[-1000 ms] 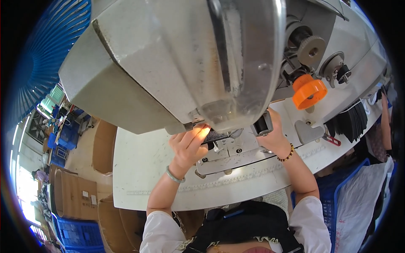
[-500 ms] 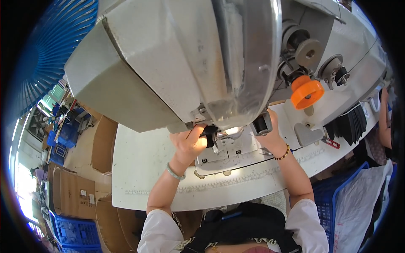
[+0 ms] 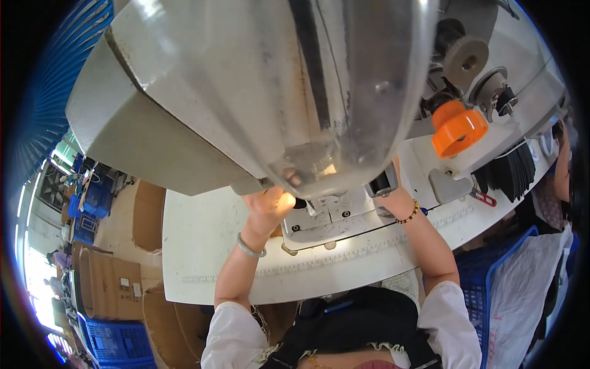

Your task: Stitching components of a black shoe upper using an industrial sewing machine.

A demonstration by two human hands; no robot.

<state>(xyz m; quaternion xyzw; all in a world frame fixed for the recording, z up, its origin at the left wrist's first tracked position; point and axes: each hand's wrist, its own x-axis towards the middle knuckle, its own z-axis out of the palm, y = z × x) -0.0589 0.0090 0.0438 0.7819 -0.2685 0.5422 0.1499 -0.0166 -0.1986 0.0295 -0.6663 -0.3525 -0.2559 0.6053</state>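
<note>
A large pale sewing machine (image 3: 203, 86) fills the upper middle and hides much of what lies under its head. Beside the needle area my left hand (image 3: 267, 206) is closed, fingers curled, at a small black piece (image 3: 300, 203); most of that piece is hidden behind a clear plastic guard (image 3: 369, 123). My right hand (image 3: 396, 200) reaches in on the other side of the needle area, its fingers covered by the machine. Between the hands shows the metal needle plate (image 3: 332, 215), with bits of thread on it.
The white table (image 3: 203, 246) has a printed ruler along its near edge. To the right are a stack of black pieces (image 3: 507, 172), red-handled snips (image 3: 484, 197) and a blue crate (image 3: 473, 277). Cardboard boxes (image 3: 114, 283) stand at left, below a blue fan (image 3: 55, 86). Another person's arm (image 3: 562, 163) shows far right.
The view has shifted closer to the machine head, which now covers more of the needle area. My left hand shows slightly further left; less of the black piece is visible.
</note>
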